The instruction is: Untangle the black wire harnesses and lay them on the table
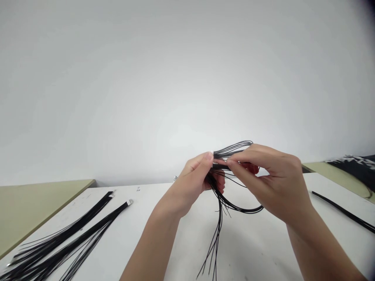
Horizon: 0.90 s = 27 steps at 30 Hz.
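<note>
Above the white table, my left hand is closed around a bundle of thin black wires. A small white connector end shows at its thumb tip. My right hand faces it from the right, thumb and forefinger pinched at a thicker black strand that runs between the two hands; its exact kind is unclear. Some wires loop up and over behind the right fingers, and others curve below toward the right wrist. Loose wire ends hang down beneath the left hand. The other right fingers are partly hidden.
Two black wire bundles with white connectors lie on the white table at left. A thin black length lies at right. Beyond it, a dark pile with white ends rests on a yellowish surface. A pale wall stands behind.
</note>
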Each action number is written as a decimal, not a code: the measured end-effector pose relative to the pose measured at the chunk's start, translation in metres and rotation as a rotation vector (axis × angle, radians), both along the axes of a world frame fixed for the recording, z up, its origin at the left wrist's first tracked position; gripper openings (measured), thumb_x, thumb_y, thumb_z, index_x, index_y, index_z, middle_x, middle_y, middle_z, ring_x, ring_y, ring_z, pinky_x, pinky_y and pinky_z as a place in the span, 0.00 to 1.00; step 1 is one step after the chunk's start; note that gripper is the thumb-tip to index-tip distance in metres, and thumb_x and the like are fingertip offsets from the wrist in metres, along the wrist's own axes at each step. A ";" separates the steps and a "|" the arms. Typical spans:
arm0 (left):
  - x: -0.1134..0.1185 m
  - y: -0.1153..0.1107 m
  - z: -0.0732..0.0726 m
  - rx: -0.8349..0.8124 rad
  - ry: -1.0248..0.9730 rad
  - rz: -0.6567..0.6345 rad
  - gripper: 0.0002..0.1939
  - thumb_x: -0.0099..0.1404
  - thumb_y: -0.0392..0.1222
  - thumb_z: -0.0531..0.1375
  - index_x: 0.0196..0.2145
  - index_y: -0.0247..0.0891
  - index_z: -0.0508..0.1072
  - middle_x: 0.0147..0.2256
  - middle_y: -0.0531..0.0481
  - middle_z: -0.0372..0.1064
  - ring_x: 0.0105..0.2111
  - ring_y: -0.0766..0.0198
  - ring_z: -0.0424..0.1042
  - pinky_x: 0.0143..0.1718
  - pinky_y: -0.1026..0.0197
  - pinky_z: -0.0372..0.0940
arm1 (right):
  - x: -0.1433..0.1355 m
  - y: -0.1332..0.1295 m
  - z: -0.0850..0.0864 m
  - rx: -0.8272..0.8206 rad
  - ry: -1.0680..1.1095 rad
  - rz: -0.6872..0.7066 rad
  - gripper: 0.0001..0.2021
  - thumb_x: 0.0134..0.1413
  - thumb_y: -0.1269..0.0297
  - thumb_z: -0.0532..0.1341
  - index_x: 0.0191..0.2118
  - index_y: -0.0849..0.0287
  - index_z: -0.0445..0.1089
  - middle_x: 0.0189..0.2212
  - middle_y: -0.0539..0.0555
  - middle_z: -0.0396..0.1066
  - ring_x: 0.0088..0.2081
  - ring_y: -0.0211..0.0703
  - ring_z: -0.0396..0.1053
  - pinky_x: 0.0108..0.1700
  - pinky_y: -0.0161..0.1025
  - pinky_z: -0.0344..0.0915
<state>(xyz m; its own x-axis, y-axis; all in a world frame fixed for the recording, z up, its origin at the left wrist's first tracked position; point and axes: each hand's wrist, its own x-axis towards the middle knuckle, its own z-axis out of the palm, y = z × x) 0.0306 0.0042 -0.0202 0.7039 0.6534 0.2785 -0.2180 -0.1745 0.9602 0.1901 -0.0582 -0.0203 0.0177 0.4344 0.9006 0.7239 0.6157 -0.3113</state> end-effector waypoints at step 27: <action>-0.008 -0.003 0.009 -0.254 -0.315 0.072 0.17 0.71 0.51 0.49 0.39 0.37 0.72 0.30 0.47 0.71 0.29 0.64 0.72 0.28 0.64 0.67 | 0.037 -0.001 0.002 -0.169 0.369 0.008 0.07 0.51 0.60 0.67 0.35 0.54 0.73 0.27 0.49 0.68 0.28 0.35 0.64 0.27 0.32 0.63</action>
<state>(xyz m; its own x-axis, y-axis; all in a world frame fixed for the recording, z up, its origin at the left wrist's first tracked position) 0.0230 0.0015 -0.0111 0.5603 0.7733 0.2967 -0.5038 0.0338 0.8632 0.2268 -0.0594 -0.0184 0.3226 0.5769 0.7504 0.5402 0.5387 -0.6465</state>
